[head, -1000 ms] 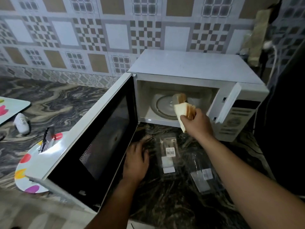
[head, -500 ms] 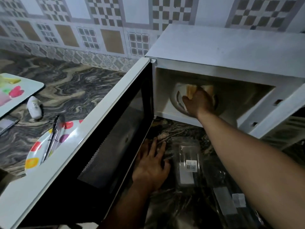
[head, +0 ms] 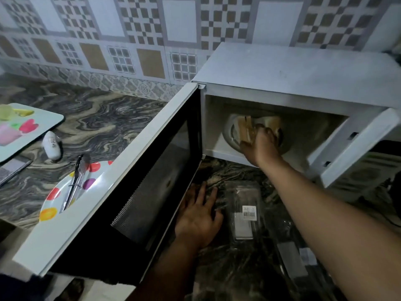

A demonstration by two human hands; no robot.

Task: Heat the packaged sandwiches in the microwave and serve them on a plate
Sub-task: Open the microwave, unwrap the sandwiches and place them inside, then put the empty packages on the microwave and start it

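Observation:
The white microwave [head: 303, 70] stands open, its door [head: 121, 183] swung out to the left. Inside, two sandwich halves lie on the glass turntable [head: 229, 132]. My right hand [head: 260, 146] reaches into the cavity and grips the near sandwich [head: 245, 129]; the other sandwich [head: 274, 124] sits just behind my fingers. My left hand [head: 198, 216] rests flat on the marble counter below the door, fingers spread. Two empty clear sandwich packages [head: 245, 211] lie on the counter beside it. The dotted plate [head: 54, 205] sits left of the door.
Metal tongs [head: 74, 183] lie on the dotted plate. A small white bottle [head: 52, 145] and a fruit-print tray [head: 23, 127] are on the counter at the left. The tiled wall runs behind. The open door blocks the way between my left hand and the plate.
My right hand carried the sandwich from in front of the microwave into the cavity and now holds it on the turntable. The camera moved closer. My left hand stayed on the counter.

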